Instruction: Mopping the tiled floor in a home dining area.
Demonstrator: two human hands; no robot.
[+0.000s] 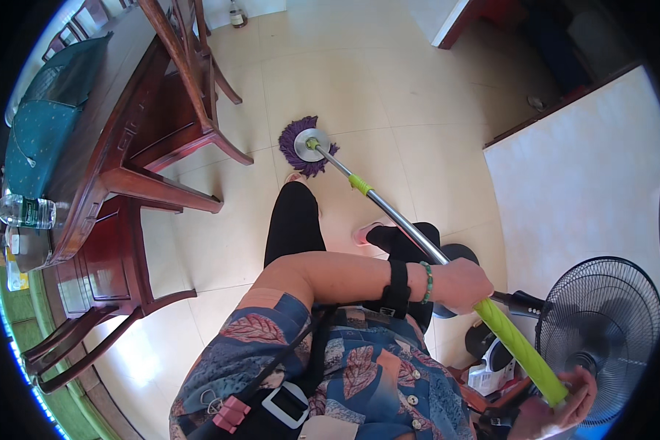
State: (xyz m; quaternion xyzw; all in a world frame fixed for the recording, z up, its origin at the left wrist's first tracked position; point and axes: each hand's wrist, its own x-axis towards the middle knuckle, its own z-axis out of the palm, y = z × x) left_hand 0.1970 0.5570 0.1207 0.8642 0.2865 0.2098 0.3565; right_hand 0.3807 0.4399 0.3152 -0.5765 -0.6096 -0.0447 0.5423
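Observation:
A mop [411, 229] slants across the view, its purple strands and round steel plate lying flat on the floor ahead of my feet. Its pole is silver with a green collar and a long green grip. My left arm reaches across my body, and my left hand [458, 284] is wrapped round the pole just above the green grip. At the lower right, my right hand [561, 407] closes over the top end of the grip. A green bead bracelet [427, 282] and a black strap circle my left wrist and forearm.
A dark wooden table [88, 165] stands at left with a teal mesh food cover [48, 139] and a water bottle [26, 211]. Wooden chairs [103, 257] jut out beside it. A black fan [598, 337] stands close by my right hand; a pale low wall [572, 161] runs along the right.

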